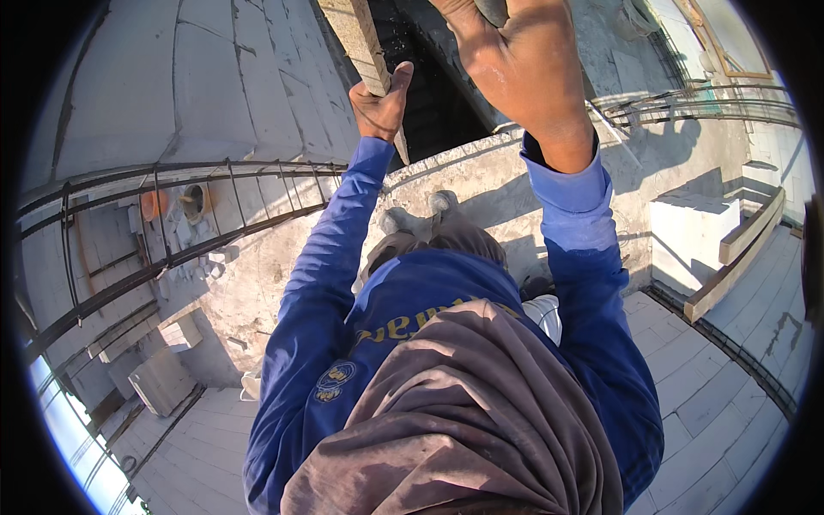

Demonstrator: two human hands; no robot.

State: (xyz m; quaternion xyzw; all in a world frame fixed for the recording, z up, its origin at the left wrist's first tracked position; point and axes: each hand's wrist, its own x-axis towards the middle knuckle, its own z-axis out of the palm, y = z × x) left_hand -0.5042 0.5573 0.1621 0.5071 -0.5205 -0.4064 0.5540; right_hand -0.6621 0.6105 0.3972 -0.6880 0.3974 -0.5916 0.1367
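Head view: the left hand (379,107) is clamped around the lower part of a rough timber batten (358,47), thumb uppermost, a grip that probably steadies it. The batten slants up to the top edge, above the dark opening (438,94) beyond the concrete ledge (429,180). The right hand (536,77) is raised near the camera, a grey object (492,10) showing beside its thumb; its fingers are cut off, so I cannot tell whether they close on it. At left, past the rebar cage (167,260), an orange bucket (154,206) stands just beside a tan bucket (207,199), whose mouth shows a dark interior; what either contains is too small to tell. Both perhaps sit there to keep the ledge free.
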